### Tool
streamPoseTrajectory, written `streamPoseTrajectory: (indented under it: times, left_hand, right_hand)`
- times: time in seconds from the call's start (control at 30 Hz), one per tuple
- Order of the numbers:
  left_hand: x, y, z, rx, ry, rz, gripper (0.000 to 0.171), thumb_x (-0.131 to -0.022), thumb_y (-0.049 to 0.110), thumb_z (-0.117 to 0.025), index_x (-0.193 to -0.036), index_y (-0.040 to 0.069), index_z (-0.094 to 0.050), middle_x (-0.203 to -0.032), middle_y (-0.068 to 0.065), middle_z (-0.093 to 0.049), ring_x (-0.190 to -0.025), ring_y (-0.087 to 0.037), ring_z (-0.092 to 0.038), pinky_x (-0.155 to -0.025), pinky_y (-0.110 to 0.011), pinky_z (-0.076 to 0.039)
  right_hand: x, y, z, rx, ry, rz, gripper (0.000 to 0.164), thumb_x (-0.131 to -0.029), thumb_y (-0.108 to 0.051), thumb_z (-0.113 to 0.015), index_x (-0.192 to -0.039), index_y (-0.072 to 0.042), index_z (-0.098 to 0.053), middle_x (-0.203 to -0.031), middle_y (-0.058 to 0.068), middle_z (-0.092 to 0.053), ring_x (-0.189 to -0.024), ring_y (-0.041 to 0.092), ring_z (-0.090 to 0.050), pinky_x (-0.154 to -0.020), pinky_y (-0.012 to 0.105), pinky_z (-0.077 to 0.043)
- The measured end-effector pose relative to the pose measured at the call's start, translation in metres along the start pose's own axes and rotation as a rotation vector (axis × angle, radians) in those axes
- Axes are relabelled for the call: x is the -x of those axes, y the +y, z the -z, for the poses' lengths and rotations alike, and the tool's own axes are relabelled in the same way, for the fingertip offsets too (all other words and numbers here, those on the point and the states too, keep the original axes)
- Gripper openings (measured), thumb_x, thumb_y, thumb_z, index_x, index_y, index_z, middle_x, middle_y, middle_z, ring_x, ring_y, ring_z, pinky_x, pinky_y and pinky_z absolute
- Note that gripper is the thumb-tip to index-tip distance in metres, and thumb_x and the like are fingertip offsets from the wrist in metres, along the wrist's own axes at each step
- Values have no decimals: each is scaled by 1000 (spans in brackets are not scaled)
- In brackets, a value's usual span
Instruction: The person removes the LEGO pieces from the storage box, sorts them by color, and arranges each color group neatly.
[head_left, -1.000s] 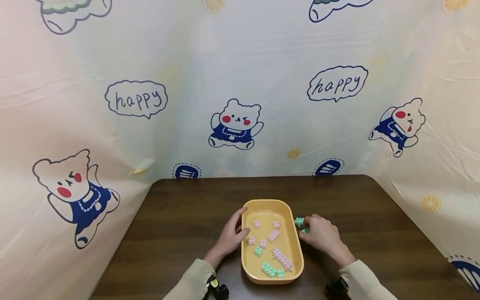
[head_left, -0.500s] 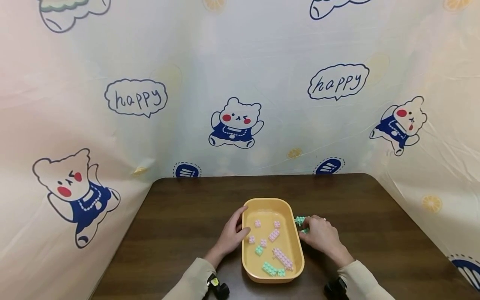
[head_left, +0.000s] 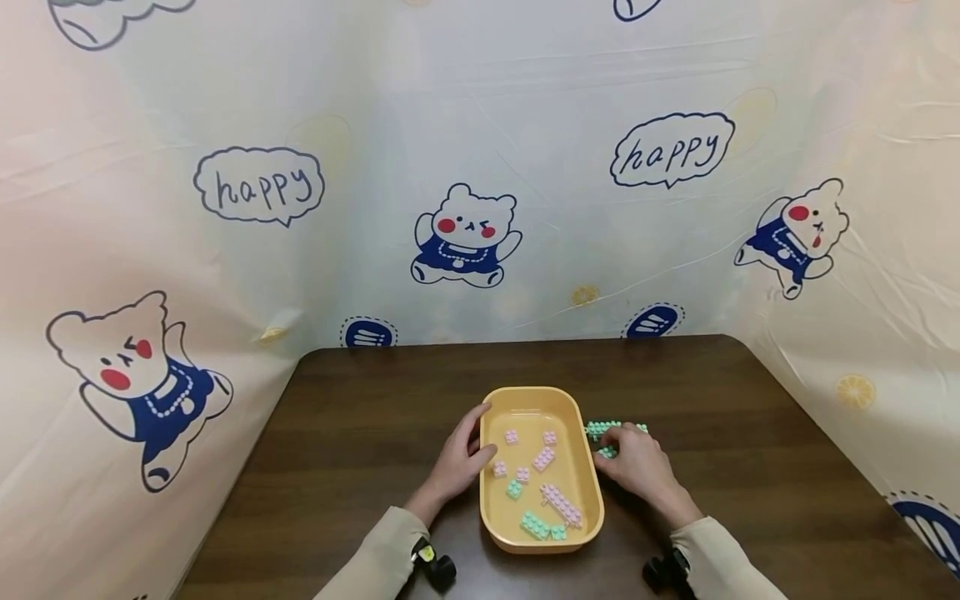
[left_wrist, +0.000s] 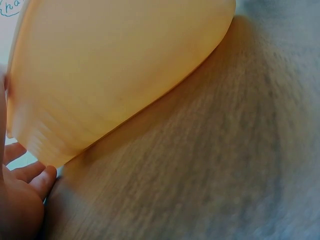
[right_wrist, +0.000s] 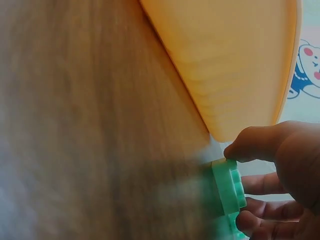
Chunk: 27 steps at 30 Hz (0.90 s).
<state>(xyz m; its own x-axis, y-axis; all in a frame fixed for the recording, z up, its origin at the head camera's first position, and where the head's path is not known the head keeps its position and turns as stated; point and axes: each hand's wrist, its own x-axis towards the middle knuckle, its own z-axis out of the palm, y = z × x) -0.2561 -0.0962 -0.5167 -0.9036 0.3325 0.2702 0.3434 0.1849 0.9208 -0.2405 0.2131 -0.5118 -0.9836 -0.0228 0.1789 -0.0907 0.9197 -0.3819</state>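
Observation:
A yellow tray (head_left: 540, 400) stands on the table, with small pink bricks (head_left: 561, 505) and green bricks (head_left: 536, 525) spread over its floor. My left hand (head_left: 456, 458) grips the tray's left side, its thumb up at the rim; in the left wrist view several fingers lie by the bottom corner. Just outside the tray's right side, my right hand (head_left: 641, 467) holds a green brick (right_wrist: 227, 187) between thumb and fingers. A row of green bricks (head_left: 602, 429) lies beyond that hand, partly hidden by it.
The dark wooden table (head_left: 360, 433) reaches back to a printed cloth (head_left: 360, 167) with bears and lettering. Wrist cameras sit on both wrists, above pale sleeves (head_left: 382, 554).
The head view has tilted down slightly. My right hand has drawn back a little, so more of the green row shows behind it. The left hand keeps its place on the tray.

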Motion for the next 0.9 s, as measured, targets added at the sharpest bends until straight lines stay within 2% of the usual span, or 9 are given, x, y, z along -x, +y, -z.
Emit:
streamPoseTrajectory:
  times: [0.07,0.13,0.47,0.9]
  left_hand:
    - [0,1,1,-12,0,-8,63,-91,0,-60,-149,3,-34,-153,-20,-34,-135,-37,-42,-106,-49,-42]
    - [1,11,4,-12,-15,2,64,-91,-1,-59,-149,-1,-32,-153,-24,-32,-136,-39,-41,-106,-51,-41]
    - [5,11,2,2,-37,-4,65,-93,1,-59,-150,-1,-29,-154,-24,-29,-137,-40,-39,-106,-52,-41]
    - [4,8,2,8,-35,-8,65,-92,0,-58,-150,-1,-29,-153,-24,-29,-136,-42,-40,-106,-52,-40]
  right_hand:
    - [0,1,-1,-14,12,4,22,-74,-38,-79,-83,-19,-70,-86,1,-59,-73,20,-57,-54,38,-48]
    - [-1,1,-1,-22,24,11,22,-74,-37,-79,-82,-19,-70,-86,1,-59,-73,19,-57,-56,38,-48]
    - [4,6,-4,-30,37,38,23,-74,-35,-79,-83,-16,-71,-87,3,-62,-76,21,-59,-67,43,-52]
    - [2,4,-4,-32,39,24,22,-74,-36,-79,-82,-17,-70,-88,3,-62,-77,23,-61,-67,45,-52]
